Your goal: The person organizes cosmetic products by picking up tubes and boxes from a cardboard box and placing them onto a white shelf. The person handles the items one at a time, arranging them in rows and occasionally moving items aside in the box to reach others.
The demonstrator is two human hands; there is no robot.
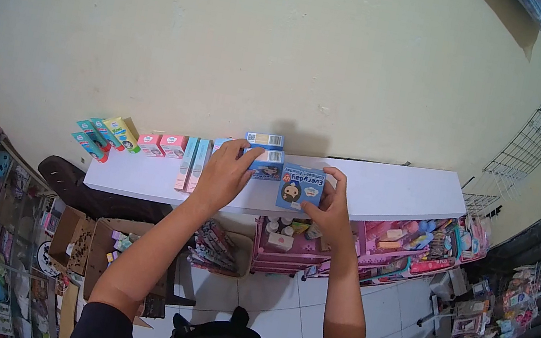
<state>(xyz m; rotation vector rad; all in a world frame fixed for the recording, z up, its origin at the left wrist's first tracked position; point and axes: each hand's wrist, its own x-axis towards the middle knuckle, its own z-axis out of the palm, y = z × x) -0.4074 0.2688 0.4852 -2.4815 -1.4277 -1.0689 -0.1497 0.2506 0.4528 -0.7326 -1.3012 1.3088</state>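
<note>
My right hand (331, 205) grips a blue compact powder box (301, 189) by its right side, with the thumb at the lower corner. The box has a cartoon face, and its lettering reads upside down from here. My left hand (223, 174) is closed at the left side of another blue box (269, 167), its fingers over the top edge. Behind that one stands a further blue box (265, 140) with a barcode, against the wall. Tall slim pink-and-blue boxes (192, 165) stand just left of my left hand, which partly hides something blue.
Along the white shelf (397, 191) stand small pink boxes (162, 144) and several tubes (106, 135) at the left. Below are pink drawers (283, 262) and a cardboard box (71, 239). A wire rack (524, 145) hangs at the right, and a glass case (0, 244) stands left.
</note>
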